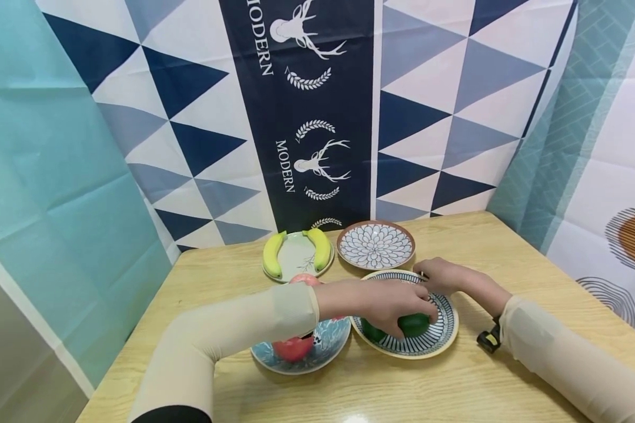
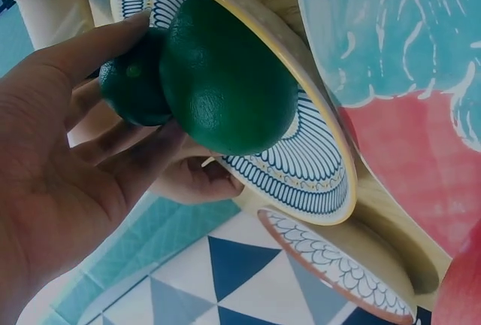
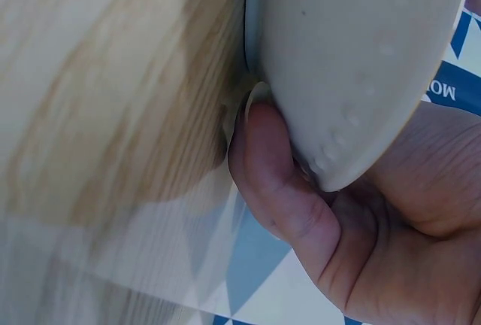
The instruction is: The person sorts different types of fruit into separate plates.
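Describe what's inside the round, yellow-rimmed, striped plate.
Inside lies a dark green oval fruit; the left grip holds another fruit. The part of the plate beneath them is hidden.

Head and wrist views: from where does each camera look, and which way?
Head: on the head, looking forward and down at the table; sleeves, left hand and right hand show.
Left wrist: on that wrist, facing green fruits and striped plate; left hand near, part of right hand beyond.
Right wrist: on that wrist, facing the striped plate's underside; right hand at its edge.
Shared: green fruits and striped plate, in head and left wrist.
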Demonstrator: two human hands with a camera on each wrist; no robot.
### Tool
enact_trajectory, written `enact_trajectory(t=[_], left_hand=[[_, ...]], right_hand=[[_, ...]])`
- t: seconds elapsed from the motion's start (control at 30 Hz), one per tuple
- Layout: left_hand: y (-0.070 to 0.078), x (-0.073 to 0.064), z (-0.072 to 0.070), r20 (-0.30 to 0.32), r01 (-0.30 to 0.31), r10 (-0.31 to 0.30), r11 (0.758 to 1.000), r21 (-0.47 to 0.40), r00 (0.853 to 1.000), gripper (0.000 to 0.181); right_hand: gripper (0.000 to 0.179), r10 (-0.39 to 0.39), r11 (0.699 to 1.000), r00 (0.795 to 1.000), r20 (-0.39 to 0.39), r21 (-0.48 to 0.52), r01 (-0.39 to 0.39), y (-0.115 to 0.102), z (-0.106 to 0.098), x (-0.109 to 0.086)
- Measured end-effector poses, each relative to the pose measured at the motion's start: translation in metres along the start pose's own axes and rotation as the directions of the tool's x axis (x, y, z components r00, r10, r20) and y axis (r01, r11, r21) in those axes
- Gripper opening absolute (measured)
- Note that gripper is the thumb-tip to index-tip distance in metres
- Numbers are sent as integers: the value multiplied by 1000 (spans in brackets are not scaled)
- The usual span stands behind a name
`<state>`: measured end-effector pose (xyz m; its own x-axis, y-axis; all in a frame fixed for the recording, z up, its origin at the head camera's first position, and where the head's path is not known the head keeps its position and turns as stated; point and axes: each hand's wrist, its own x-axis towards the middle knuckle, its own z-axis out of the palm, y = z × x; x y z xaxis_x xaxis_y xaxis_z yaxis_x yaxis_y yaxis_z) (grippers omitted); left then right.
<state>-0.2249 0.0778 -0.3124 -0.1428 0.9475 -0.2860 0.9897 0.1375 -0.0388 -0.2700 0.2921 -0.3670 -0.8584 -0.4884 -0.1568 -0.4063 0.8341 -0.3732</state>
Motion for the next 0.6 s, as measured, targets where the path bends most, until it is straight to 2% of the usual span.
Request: enact_trajectory(t=[0.17, 0.33, 0.6], left_hand=[[1, -1, 0, 19, 1, -1, 1000, -1, 1000, 64], [3, 0, 0, 39, 16, -17, 999, 39, 999, 70], [3, -2, -2, 41, 21, -23, 998, 57, 999, 74]], right_hand=[[9, -3, 1000, 1000, -2, 4, 3, 1, 1, 1], [7, -18, 1000, 1000, -7, 6, 18, 2, 4, 1], [8, -20, 1000, 1000, -10, -2, 20, 0, 2, 1]])
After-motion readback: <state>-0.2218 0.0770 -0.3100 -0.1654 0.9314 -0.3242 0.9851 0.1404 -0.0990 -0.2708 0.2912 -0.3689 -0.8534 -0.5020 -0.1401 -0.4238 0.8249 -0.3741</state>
